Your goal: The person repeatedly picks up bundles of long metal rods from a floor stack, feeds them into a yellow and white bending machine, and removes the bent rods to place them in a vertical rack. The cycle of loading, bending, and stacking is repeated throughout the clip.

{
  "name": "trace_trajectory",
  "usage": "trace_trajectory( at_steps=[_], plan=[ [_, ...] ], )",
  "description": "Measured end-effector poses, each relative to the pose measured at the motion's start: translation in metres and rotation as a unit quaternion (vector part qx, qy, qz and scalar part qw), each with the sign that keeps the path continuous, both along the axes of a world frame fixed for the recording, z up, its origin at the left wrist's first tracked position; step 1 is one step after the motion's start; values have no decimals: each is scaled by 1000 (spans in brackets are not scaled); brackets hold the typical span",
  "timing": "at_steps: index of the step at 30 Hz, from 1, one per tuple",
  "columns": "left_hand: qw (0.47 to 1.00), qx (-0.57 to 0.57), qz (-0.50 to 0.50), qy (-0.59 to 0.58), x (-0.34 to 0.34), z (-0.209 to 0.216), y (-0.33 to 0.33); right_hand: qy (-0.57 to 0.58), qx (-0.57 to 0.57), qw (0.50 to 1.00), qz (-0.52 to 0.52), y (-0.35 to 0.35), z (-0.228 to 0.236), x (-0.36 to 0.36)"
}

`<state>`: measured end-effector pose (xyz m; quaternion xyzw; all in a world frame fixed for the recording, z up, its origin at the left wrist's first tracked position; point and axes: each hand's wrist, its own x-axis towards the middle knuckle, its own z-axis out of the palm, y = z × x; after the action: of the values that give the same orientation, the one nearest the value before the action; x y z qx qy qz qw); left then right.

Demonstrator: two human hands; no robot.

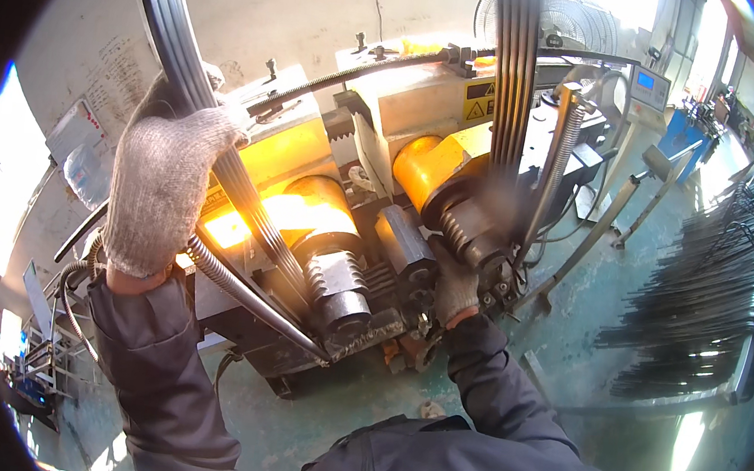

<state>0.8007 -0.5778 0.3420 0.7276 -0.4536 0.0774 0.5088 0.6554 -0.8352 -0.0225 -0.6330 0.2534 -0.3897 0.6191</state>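
Observation:
My left hand [165, 174], in a grey knitted glove, is wrapped round a bundle of long metal rods [245, 191]. The rods slant from the upper left down to a grooved roller [337, 277] on the front of a yellow and black bending machine [443, 165]. A second bundle of rods [511, 85] stands upright at the machine's right grooved roller [468, 231]. My right hand [455, 288], also gloved, reaches in low between the central dark cylinder [405, 243] and the right roller. Its fingers are partly hidden in shadow, so what they touch is unclear.
Coil springs on rods [249, 287] flank the machine at left and right. At the right, a rack [734, 388] carries many thin dark rods. A control box [650, 87] with a small screen stands behind on the right, near a fan [579, 23]. The floor is green.

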Motion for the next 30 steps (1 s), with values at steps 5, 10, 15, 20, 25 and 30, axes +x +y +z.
trace_trajectory(
  at_steps=[5,10,15,20,25,30],
  plan=[
    [999,-33,-9,26,-4,-2,-3,-59,150,987,24,2,4,4],
    [1000,-15,16,-11,1,-2,-3,-41,195,980,5,8,13,2],
    [999,-31,-1,8,4,-3,-5,-83,232,969,-7,8,16,6],
    [999,-38,6,-5,5,-5,-7,-60,208,976,-5,7,17,10],
    [999,-10,3,-41,9,-5,-5,-56,119,991,-8,11,30,7],
    [999,-30,-21,-16,9,-5,-4,-23,156,987,11,13,36,4]
  ],
)
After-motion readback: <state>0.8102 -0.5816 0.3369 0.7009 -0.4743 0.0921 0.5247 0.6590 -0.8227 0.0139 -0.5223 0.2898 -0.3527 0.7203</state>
